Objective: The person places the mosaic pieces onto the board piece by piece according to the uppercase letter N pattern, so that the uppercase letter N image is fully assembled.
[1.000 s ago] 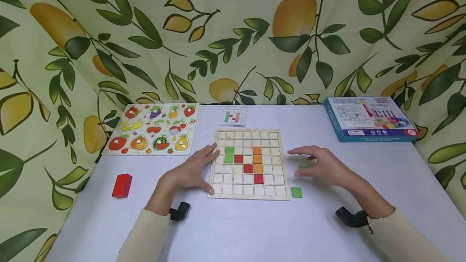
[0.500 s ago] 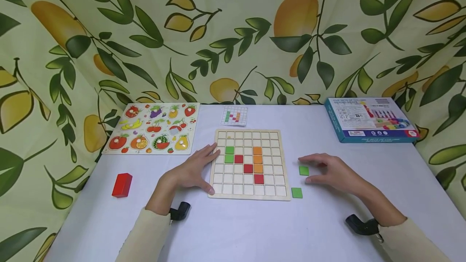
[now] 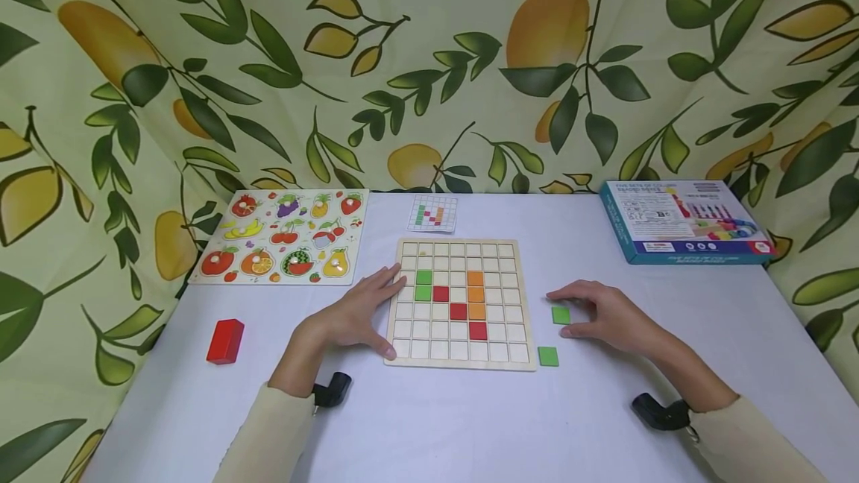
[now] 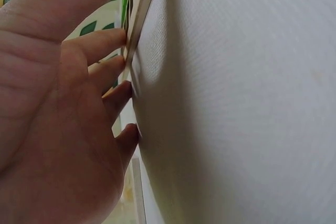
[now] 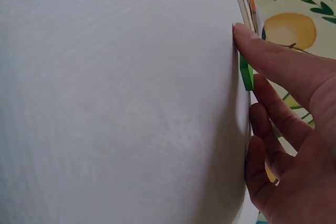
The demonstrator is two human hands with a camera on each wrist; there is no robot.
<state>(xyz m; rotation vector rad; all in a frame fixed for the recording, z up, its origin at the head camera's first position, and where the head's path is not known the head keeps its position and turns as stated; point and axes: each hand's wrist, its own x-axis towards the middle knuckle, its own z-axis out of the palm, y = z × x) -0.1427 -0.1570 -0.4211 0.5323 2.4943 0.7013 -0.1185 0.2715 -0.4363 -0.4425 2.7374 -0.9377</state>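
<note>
A wooden grid board (image 3: 498, 355) lies mid-table in the head view. In it sit two green tiles (image 3: 423, 285), three red tiles (image 3: 458, 311) and three orange tiles (image 3: 476, 294). My left hand (image 3: 356, 311) rests along the board's left side, fingers and thumb spread. To the right of the board, my right hand (image 3: 600, 315) stands around a loose green tile (image 3: 561, 315), thumb and index finger apart on either side of it. The right wrist view shows this tile (image 5: 245, 74) just past the thumb. Another loose green tile (image 3: 548, 356) lies near the board's lower right corner.
Behind the board lies a printed pattern card (image 3: 432, 214). A fruit puzzle board (image 3: 315, 226) is at the back left, with a red block (image 3: 225, 341) in front of it. A flat toy box (image 3: 684, 222) lies at the back right. Patterned curtain fabric (image 3: 429, 95) hangs behind the table.
My right hand has drawn rightward from the board's side to around the nearer loose green tile, which it partly hid before. My left hand has stayed at the board's left edge.
</note>
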